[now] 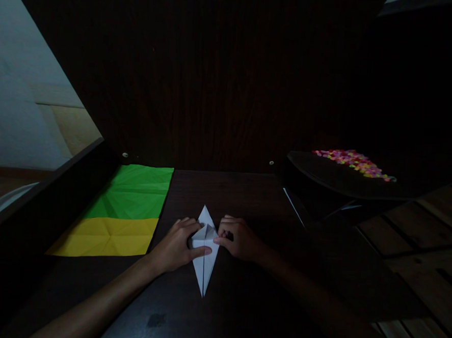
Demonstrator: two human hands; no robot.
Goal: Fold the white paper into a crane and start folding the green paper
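1. A white folded paper (204, 249), long and pointed at both ends, is laid flat on the dark table (241, 302).
2. The paper's left middle flap is pressed and pinched by the left hand (177, 245).
3. Its right middle edge is pinched by the curled fingers of the right hand (239, 238).
4. A green sheet (132, 191) is seen to the left of the white paper, touching a yellow sheet (107, 235) at its near edge.
5. Coloured bits (354, 163) are seen on a dark tray (325, 177) far to the right of the paper.
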